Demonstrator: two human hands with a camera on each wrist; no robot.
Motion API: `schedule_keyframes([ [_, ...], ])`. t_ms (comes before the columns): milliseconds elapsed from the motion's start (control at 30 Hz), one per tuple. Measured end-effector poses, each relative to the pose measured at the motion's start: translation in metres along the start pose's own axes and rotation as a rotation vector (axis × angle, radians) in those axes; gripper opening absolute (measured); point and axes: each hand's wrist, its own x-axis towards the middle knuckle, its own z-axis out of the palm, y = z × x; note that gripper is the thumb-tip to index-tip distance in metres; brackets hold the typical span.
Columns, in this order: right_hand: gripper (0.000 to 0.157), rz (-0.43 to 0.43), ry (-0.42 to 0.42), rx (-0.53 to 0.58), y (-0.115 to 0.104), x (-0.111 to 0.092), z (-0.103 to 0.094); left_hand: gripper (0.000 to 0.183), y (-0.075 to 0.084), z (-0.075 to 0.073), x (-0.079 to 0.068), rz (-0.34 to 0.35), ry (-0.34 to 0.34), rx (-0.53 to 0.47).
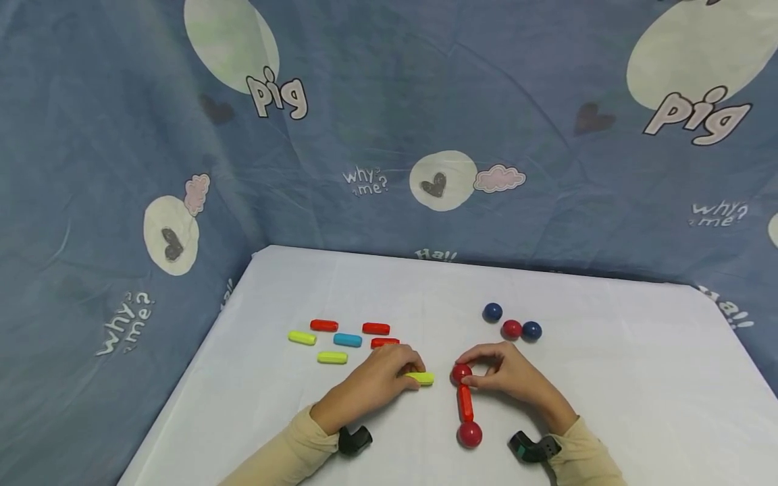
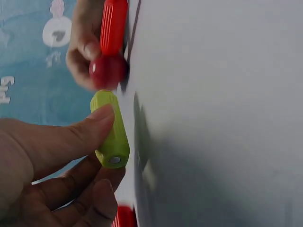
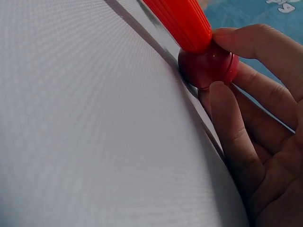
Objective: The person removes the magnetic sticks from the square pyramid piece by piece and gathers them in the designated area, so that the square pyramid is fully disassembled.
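My left hand pinches a yellow-green ribbed rod between thumb and fingers. A small metal disc shows in the rod's near end in the left wrist view. Just right of it, my right hand holds a red ball between thumb and fingertips. That ball joins a red rod, whose other end meets a second red ball nearer me. In the right wrist view, the held ball touches the rod's end. A small gap separates the yellow-green rod from the held ball in the head view.
Left of my hands lie loose rods: several red ones, two yellow-green ones and a blue one. Behind my right hand sit two dark blue balls and another red ball. A white cloth covers the table; patterned blue fabric hangs around it.
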Motion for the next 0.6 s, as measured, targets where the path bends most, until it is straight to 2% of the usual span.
schedule_keyframes([
  [133,0.031,0.005,-0.005,0.019,-0.001,0.0,0.0,0.018,-0.018,-0.013,-0.016,-0.018,0.054,0.021],
  [300,0.03,0.009,-0.009,0.031,-0.001,0.001,0.001,0.021,-0.041,-0.03,-0.044,-0.079,0.116,0.089],
  [467,0.03,0.016,-0.009,0.037,0.0,0.001,0.002,0.023,-0.057,-0.05,-0.069,-0.19,0.161,0.127],
  [600,0.03,0.012,-0.01,0.044,0.001,0.0,0.001,0.025,-0.067,-0.061,-0.079,-0.278,0.177,0.11],
])
